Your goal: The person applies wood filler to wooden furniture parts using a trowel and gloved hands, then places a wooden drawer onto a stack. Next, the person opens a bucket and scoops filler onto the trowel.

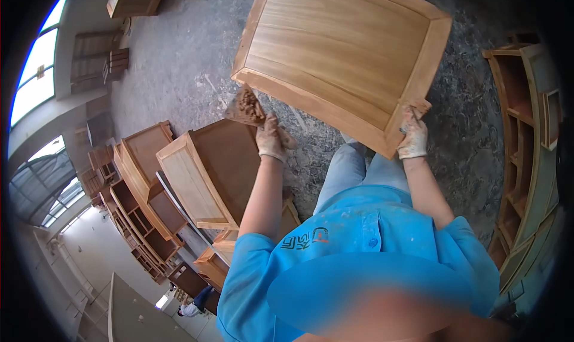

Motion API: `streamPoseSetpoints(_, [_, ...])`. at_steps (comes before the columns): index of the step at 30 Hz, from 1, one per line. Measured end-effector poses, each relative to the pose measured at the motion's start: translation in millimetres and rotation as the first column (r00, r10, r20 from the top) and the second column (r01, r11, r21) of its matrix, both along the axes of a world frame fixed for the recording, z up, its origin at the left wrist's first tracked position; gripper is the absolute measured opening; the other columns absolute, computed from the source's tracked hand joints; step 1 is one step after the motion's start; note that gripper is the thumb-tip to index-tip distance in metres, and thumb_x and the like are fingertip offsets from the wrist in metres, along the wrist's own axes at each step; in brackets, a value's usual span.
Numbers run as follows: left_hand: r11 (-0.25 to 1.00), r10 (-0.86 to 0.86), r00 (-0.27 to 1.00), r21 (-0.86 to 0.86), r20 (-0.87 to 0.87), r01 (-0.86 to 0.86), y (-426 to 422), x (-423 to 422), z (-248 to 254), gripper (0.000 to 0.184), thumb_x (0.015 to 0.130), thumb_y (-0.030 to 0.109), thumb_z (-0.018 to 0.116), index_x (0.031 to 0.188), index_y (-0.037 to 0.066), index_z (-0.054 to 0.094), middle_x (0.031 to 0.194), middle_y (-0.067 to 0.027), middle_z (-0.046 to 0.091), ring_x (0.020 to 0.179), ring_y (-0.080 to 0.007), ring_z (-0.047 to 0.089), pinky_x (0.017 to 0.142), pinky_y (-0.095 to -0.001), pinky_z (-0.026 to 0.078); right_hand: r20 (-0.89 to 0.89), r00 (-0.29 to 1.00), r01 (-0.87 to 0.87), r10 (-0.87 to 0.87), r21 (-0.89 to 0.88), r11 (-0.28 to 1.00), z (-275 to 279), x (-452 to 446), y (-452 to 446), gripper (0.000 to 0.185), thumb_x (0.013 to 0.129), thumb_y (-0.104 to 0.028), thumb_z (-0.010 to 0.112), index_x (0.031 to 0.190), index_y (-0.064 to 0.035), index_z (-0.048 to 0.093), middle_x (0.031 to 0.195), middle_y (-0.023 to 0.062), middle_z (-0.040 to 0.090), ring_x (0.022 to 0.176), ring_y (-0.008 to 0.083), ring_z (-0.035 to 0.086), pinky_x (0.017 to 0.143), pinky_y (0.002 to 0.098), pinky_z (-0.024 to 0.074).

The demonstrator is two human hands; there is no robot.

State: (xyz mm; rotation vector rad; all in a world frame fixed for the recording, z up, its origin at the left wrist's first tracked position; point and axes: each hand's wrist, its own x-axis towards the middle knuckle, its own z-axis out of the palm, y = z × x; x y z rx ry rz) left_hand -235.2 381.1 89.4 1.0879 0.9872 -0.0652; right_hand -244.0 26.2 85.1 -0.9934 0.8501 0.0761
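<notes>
A wooden panel with a paler frame stands in front of me, its near edge close to my legs. My left hand, in a stained white glove, is closed round the handle of a putty knife. Brown putty lies heaped on the broad blade, just below the panel's left corner. My right hand, also gloved and stained, is at the panel's near right corner, its fingers closed round a small tan-coloured tool or block that is too unclear to name.
Wooden cabinets stand close on the left, with more furniture behind them. An open shelf unit stands at the right. Another wooden piece is at the upper left. A person is low in the background.
</notes>
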Motion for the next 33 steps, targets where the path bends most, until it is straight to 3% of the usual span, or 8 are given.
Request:
streamPoseSetpoints(3, [0.980, -0.079, 0.975, 0.198, 0.206, 0.038, 67, 38, -50, 0.024, 0.084, 0.013, 0.060, 0.107, 0.006, 0.061, 0.094, -0.0023, 0.060, 0.071, -0.0143, 0.058, 0.059, -0.0231, 0.045, -0.048, 0.994, 0.097, -0.099, -0.045, 0.994, -47, -18, -49, 0.022, 0.088, -0.020, 0.065, 0.102, -0.0041, 0.070, 0.098, 0.0023, 0.066, 0.092, 0.0118, 0.057, 0.085, 0.0208, 0.0395])
streamPoseSetpoints(4, [0.940, -0.094, 0.982, 0.339, 0.163, 0.034, 60, 57, -41, 0.028, 0.083, 0.019, 0.067, 0.107, 0.007, 0.061, 0.096, -0.0034, 0.064, 0.076, -0.0132, 0.058, 0.069, -0.0211, 0.042, -0.060, 0.990, 0.122, -0.125, -0.056, 0.991, -59, -22, -62, 0.022, 0.087, -0.020, 0.066, 0.102, -0.0041, 0.070, 0.097, 0.0020, 0.066, 0.091, 0.0115, 0.057, 0.084, 0.0207, 0.0393])
streamPoseSetpoints(7, [0.842, -0.237, 0.971, 0.507, 0.041, 0.185, 72, 108, -63, 0.027, 0.083, 0.019, 0.066, 0.106, 0.007, 0.061, 0.095, -0.0031, 0.063, 0.075, -0.0129, 0.057, 0.070, -0.0211, 0.042, -0.091, 0.980, 0.170, -0.175, -0.065, 0.983, -88, -33, -86, 0.023, 0.086, -0.021, 0.067, 0.101, -0.0044, 0.070, 0.094, 0.0013, 0.066, 0.087, 0.0107, 0.056, 0.080, 0.0203, 0.0387])
streamPoseSetpoints(13, [0.786, -0.451, 0.885, 0.416, -0.119, 0.456, 94, 163, -111, 0.024, 0.084, 0.019, 0.063, 0.106, 0.008, 0.060, 0.094, -0.0024, 0.063, 0.074, -0.0124, 0.057, 0.070, -0.0212, 0.043, -0.184, 0.968, 0.165, -0.168, -0.034, 0.986, -101, -72, -99, 0.024, 0.083, -0.022, 0.070, 0.100, -0.0049, 0.070, 0.088, -0.0002, 0.065, 0.078, 0.0089, 0.053, 0.072, 0.0194, 0.0374])
streamPoseSetpoints(23, [0.799, -0.468, 0.874, 0.362, -0.129, 0.481, 60, 109, -107, 0.021, 0.086, 0.018, 0.057, 0.105, 0.009, 0.060, 0.092, -0.0013, 0.062, 0.071, -0.0115, 0.056, 0.071, -0.0213, 0.044, -0.255, 0.944, 0.227, -0.209, 0.044, 0.973, -83, -111, -122, 0.026, 0.079, -0.024, 0.075, 0.097, -0.0057, 0.071, 0.077, -0.0027, 0.063, 0.065, 0.0059, 0.049, 0.060, 0.0180, 0.0354])
streamPoseSetpoints(29, [0.802, -0.561, 0.815, 0.151, -0.144, 0.578, -7, 54, -47, 0.020, 0.088, 0.017, 0.054, 0.105, 0.010, 0.060, 0.091, -0.0006, 0.062, 0.070, -0.0109, 0.055, 0.071, -0.0213, 0.044, -0.080, 0.950, 0.293, -0.302, -0.112, 0.950, -39, -56, -228, 0.027, 0.077, -0.025, 0.078, 0.096, -0.0062, 0.071, 0.071, -0.0042, 0.062, 0.056, 0.0041, 0.046, 0.052, 0.0171, 0.0342])
streamPoseSetpoints(32, [0.756, -0.637, 0.760, 0.089, -0.131, 0.649, -38, 47, -22, 0.019, 0.088, 0.017, 0.053, 0.105, 0.010, 0.060, 0.090, -0.0003, 0.062, 0.069, -0.0106, 0.055, 0.072, -0.0214, 0.044, 0.078, 0.975, 0.220, -0.208, -0.214, 0.952, -31, -15, -271, 0.030, 0.078, -0.031, 0.077, 0.095, -0.0072, 0.071, 0.062, -0.0060, 0.047, 0.056, 0.0049, 0.038, 0.053, 0.0198, 0.0295])
streamPoseSetpoints(33, [0.742, -0.654, 0.745, 0.076, -0.133, 0.666, -48, 47, -15, 0.019, 0.089, 0.017, 0.052, 0.105, 0.010, 0.060, 0.090, -0.0001, 0.062, 0.069, -0.0105, 0.055, 0.072, -0.0214, 0.044, 0.132, 0.966, 0.246, -0.224, -0.189, 0.951, -25, -5, -279, 0.036, 0.079, -0.032, 0.076, 0.101, -0.0041, 0.070, 0.072, -0.0012, 0.059, 0.062, 0.0082, 0.049, 0.059, 0.0191, 0.0352])
